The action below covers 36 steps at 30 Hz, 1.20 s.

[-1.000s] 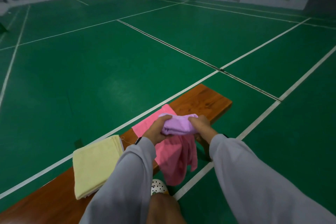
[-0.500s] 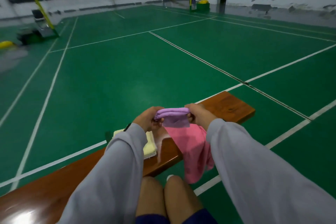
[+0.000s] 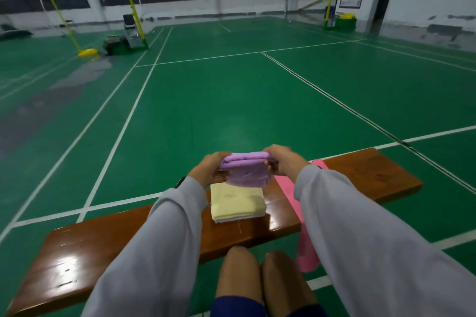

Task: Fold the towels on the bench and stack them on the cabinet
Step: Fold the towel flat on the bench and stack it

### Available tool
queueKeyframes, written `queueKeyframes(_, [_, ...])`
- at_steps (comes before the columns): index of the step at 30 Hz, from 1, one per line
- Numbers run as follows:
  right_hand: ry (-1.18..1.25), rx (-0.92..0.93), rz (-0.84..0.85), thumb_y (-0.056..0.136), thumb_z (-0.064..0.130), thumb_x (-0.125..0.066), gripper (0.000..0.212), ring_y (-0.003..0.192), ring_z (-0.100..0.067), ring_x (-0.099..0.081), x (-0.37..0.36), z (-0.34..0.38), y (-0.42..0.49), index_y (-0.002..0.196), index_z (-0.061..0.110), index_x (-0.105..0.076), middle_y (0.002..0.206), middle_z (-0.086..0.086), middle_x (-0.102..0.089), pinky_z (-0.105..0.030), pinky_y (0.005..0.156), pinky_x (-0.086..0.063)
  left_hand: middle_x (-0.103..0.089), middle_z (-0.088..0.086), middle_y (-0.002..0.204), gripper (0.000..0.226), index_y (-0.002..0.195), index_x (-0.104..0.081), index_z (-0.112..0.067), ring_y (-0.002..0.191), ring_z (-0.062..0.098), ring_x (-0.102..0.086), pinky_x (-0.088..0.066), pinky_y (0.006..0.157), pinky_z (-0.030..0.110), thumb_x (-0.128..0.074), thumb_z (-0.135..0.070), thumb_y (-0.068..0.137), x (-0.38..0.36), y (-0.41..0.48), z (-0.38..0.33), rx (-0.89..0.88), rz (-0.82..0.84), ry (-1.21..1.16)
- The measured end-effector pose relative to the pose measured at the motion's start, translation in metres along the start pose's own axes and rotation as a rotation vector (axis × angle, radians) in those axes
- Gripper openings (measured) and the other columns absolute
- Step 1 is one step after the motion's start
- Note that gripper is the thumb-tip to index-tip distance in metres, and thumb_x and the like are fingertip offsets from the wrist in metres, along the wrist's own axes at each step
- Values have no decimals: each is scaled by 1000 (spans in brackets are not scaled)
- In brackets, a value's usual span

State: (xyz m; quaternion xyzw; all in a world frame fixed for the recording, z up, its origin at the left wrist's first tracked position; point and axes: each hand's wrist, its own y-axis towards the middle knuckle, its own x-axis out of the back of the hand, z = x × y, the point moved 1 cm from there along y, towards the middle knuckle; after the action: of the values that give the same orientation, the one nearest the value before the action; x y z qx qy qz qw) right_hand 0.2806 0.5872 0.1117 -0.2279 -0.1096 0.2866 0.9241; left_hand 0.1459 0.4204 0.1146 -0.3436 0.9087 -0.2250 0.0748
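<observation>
Gripping the small folded lilac cloth towel (image 3: 246, 168) at its two ends, the left hand (image 3: 207, 168) at 9 o'clock of the bundle and the right hand (image 3: 282, 159) at 3 o'clock each curl fingers and thumb round the fabric, holding it in the air above the long glossy brown wooden desk (image 3: 373, 175). Directly at 6 o'clock of it, a flat folded pale yellow towel (image 3: 237, 203) lies on the desk, and at 3 o'clock of that one an unfolded pink towel (image 3: 306, 257) lies across the desk and hangs off its near edge. The lilac towel looks light, soft and limp: its lower layers sag between the hands, so the folds would likely slip open if one end were let go. Taking it at both ends, pinching all layers together along the folded edge, seems the sound hold; a flat palm beneath would serve as well for carrying. It is neither fragile nor slippery by the look of it. The cabinet is not in view.
</observation>
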Motion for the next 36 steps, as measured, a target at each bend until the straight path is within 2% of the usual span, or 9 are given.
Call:
queueKeyframes(5, [51, 90, 1, 92, 11, -68, 13, 38, -20, -52, -23, -3, 13, 94, 6, -56, 64, -13, -56, -20, 38, -41, -71, 12, 85, 24, 109, -63, -9, 65, 22, -70, -54, 53, 28, -64, -31, 98, 20, 21, 13, -160, -130, 69])
queueKeyframes(10, [-154, -105, 75, 92, 2, -65, 9, 48, -25, -57, -30, -93, 27, 98, 0, -59, 76, -17, -61, -24, 38, -49, -64, 13, 78, 20, 108, -57, -4, 57, 22, -65, -51, 46, 27, -63, -21, 100, 33, 46, 100, 181, -105, 295])
queueKeyframes(14, [-207, -205, 112, 72, 11, -67, 46, 68, -33, -70, -31, -153, 33, 117, -1, -61, 108, -24, -70, -32, 53, -57, -60, 8, 70, 16, 106, -54, -6, 54, 19, -59, -50, 54, 28, -61, -20, 101, 37, 43, 137, 295, -86, 330])
queueKeyframes(19, [-350, -135, 123, 81, 7, -61, 34, 58, -29, -64, -31, -124, 28, 114, 2, -62, 89, -17, -67, -32, 52, -56, -68, 12, 101, 23, 113, -54, -9, 68, 20, -68, -56, 61, 30, -64, -22, 97, 42, 42, 111, 314, 6, 473])
queueKeyframes(23, [-530, -104, 153, 80, 13, -59, 37, 75, -33, -61, -29, -116, 17, 117, 5, -59, 102, -19, -65, -33, 60, -55, -70, 15, 102, 32, 121, -52, -3, 66, 22, -68, -58, 65, 32, -65, -20, 96, 41, 40, 109, 314, -20, 586])
queueKeyframes(26, [-785, 76, 76, 79, 17, -65, 34, 91, -31, -63, -34, -108, 7, 110, 5, -57, 104, -15, -62, -37, 73, -58, -64, 20, 117, 46, 126, -48, 1, 91, 32, -64, -56, 78, 38, -68, -13, 87, 37, 45, 115, 176, -174, 688])
queueKeyframes(29, [-1193, 371, -23, 84, 23, -62, 63, 117, -35, -57, -43, -97, 2, 140, 2, -44, 133, -20, -53, -39, 91, -52, -43, 20, 148, 74, 152, -33, -12, 135, 39, -44, -41, 111, 45, -64, -21, 85, 27, 48, 114, -126, -241, 1000])
queueKeyframes(31, [-1321, 533, -56, 92, 23, -55, 65, 126, -38, -48, -51, -94, -2, 150, 4, -31, 145, -22, -42, -40, 97, -42, -25, 13, 165, 75, 160, -23, -19, 152, 36, -23, -23, 124, 48, -56, -28, 93, 16, 50, 115, -334, -230, 1187])
queueKeyframes(36, [-1412, 556, 46, 98, 39, -28, 69, 155, -40, -10, -81, -110, 40, 160, 12, -16, 167, -22, -14, -54, 124, -18, -2, 9, 172, 59, 164, -8, -20, 158, 34, 5, -5, 128, 50, -26, -34, 109, -5, 72, 122, -455, -180, 1443])
